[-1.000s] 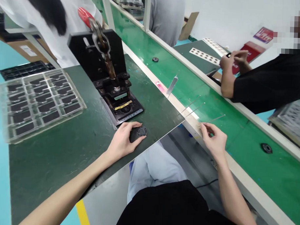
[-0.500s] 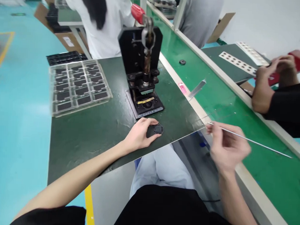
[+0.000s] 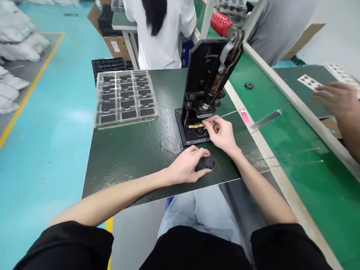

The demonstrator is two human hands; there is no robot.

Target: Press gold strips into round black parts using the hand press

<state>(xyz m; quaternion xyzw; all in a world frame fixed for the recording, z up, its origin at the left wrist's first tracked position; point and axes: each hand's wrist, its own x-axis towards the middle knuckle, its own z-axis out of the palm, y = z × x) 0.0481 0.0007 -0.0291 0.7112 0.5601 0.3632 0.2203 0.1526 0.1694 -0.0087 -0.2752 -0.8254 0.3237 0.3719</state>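
My left hand point(image 3: 186, 166) lies on the dark green table point(image 3: 123, 148), its thumb and fingers closed round the edge of a small black disc-shaped part point(image 3: 209, 162). Just beyond it stands a black hand press point(image 3: 197, 68) with a red grip point(image 3: 221, 24). My right hand point(image 3: 221, 133) pinches a thin metal rod point(image 3: 228, 115) at the front of the press base. A yellow strip point(image 3: 195, 126) lies across that base, close to my right fingertips. Those fingers partly cover the base, and the rod's near end is hard to make out.
A clear compartment tray point(image 3: 126, 115) with dark flat pieces sits at the left. On the right, the green conveyor belt point(image 3: 301, 135) bears a black ring point(image 3: 249, 85), a bundle of thin rods point(image 3: 266, 120) and some single rods. A co-worker's hand point(image 3: 337, 99) is beyond the belt.
My right hand has moved left with the rod, from over the belt edge to the press base. My left hand keeps its hold on the disc. The camera view has turned left.
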